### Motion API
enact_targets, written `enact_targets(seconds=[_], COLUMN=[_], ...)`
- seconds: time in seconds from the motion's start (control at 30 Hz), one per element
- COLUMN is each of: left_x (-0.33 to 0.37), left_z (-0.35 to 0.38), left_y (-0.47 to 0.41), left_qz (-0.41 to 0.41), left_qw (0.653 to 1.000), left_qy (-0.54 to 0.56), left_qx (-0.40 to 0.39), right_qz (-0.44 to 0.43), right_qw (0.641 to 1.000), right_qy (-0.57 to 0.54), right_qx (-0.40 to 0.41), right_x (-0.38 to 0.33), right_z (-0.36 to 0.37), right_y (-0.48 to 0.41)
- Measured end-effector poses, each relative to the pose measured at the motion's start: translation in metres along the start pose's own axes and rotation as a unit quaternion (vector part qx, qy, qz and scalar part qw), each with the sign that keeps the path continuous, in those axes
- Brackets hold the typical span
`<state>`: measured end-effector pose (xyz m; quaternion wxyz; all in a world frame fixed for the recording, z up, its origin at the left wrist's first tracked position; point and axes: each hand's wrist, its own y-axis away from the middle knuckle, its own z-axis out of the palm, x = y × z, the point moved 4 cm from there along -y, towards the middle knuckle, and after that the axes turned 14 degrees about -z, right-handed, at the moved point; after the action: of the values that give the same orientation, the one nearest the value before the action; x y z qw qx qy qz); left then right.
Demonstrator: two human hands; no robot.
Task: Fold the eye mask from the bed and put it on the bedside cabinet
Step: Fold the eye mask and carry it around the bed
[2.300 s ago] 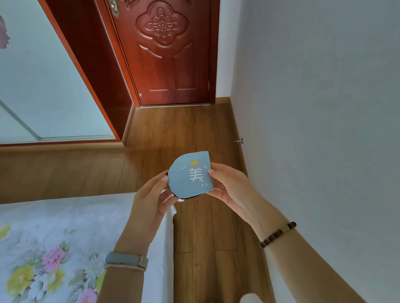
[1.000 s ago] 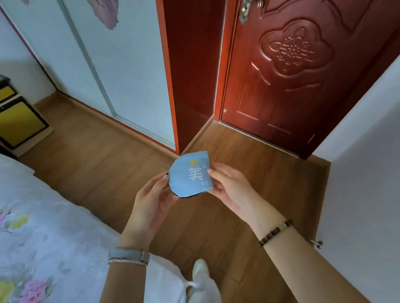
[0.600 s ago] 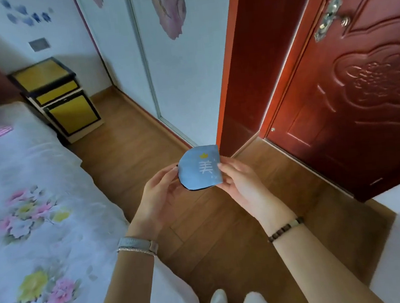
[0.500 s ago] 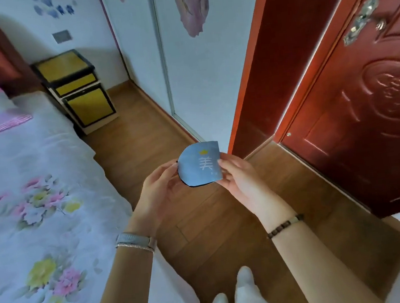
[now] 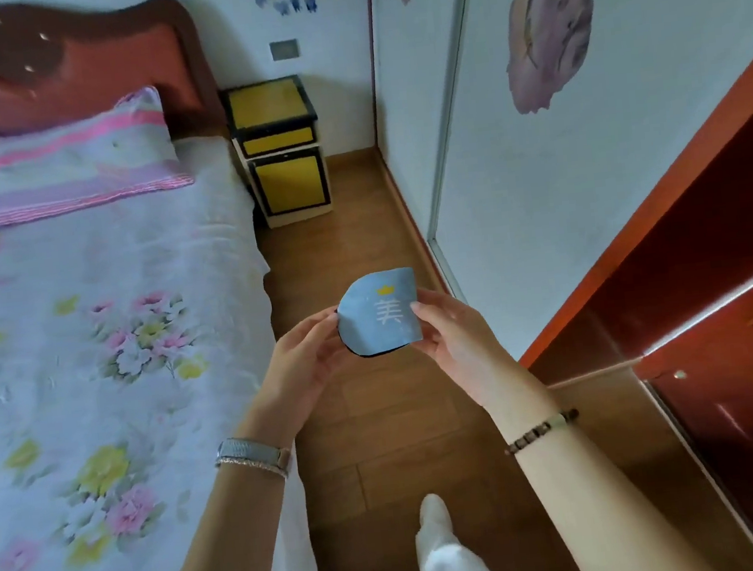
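Observation:
The blue eye mask is folded in half, with a yellow crown and a white character printed on its outer face. I hold it upright in front of me over the wooden floor. My left hand pinches its left edge and my right hand pinches its right edge. The bedside cabinet, yellow with black trim, stands far ahead against the wall beside the head of the bed. Nothing lies on the cabinet's top.
A floral sheet covers the bed on my left, with a pink striped pillow and a red headboard. A white sliding wardrobe and a red wooden frame line the right side. A narrow strip of wooden floor leads to the cabinet.
My view has swung left from the red door to the bed and the bedside cabinet. Both hands still hold the folded mask the same way.

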<state>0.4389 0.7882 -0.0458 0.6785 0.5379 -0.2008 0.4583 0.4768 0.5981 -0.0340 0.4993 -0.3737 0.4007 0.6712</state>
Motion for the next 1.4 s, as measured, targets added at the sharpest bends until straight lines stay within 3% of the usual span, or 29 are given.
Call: enact_targets(seconds=[0.23, 0.5, 0.87, 1.4], left_x=[0.037, 0.088, 0.190, 0.317], left_z=[0.009, -0.015, -0.055, -0.106], left_y=[-0.048, -0.116, -0.252, -0.408], left_qz=[0.020, 0.045, 0.046, 0.024], left_qw=[0.996, 0.992, 0.987, 0.984], left_qy=[0.071, 0.078, 0.123, 0.095], left_qx=[0.054, 0.085, 0.087, 0.147], right_qz=[0.021, 0.056, 0.054, 0.105], right_qw=[0.998, 0.995, 0.992, 0.989], right_qy=[0.019, 0.012, 0.071, 0.082], right_qx=[-0.058, -0.080, -0.086, -0.071], right_x=[-0.018, -0.015, -0.023, -0.003], right_z=[0.006, 0.035, 0.102, 0.166], right_y=[-0.089, -0.186, -0.362, -0.570])
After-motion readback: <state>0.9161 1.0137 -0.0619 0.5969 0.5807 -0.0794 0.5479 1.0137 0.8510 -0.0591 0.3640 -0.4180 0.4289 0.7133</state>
